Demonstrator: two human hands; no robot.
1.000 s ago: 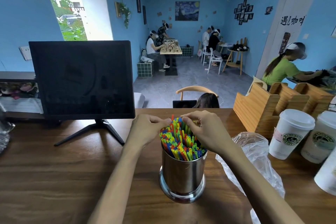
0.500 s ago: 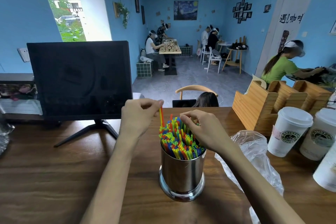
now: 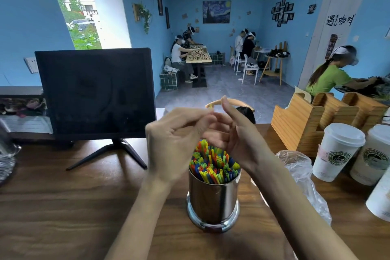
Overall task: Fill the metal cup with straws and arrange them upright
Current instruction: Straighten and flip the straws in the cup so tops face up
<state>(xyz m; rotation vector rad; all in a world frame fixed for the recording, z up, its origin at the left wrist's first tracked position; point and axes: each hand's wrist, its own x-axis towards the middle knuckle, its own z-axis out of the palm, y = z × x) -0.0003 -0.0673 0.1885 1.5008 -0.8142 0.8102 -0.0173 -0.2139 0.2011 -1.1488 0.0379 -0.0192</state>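
Observation:
A shiny metal cup (image 3: pixel 213 200) stands on the wooden counter (image 3: pixel 63 207), packed with colourful straws (image 3: pixel 213 167) that stand mostly upright. Both hands are raised just above the straw tips. My left hand (image 3: pixel 175 139) pinches a single straw (image 3: pixel 210 107); only its yellowish tip shows above the fingers, and the hands hide the rest. My right hand (image 3: pixel 234 133) stands edge-on beside it, thumb pointing up, its fingers fairly straight and touching the left hand's fingertips.
A dark monitor (image 3: pixel 97 91) on a stand is at the back left. A crumpled clear plastic bag (image 3: pixel 299 167) lies right of the cup. Lidded paper cups (image 3: pixel 337 152) and a wooden holder (image 3: pixel 306 120) fill the right side. Glassware (image 3: pixel 6 158) sits at the left edge.
My left hand has pulled one straw up out of the bundle. My right hand left the straw tops and rose to meet the left hand above the cup.

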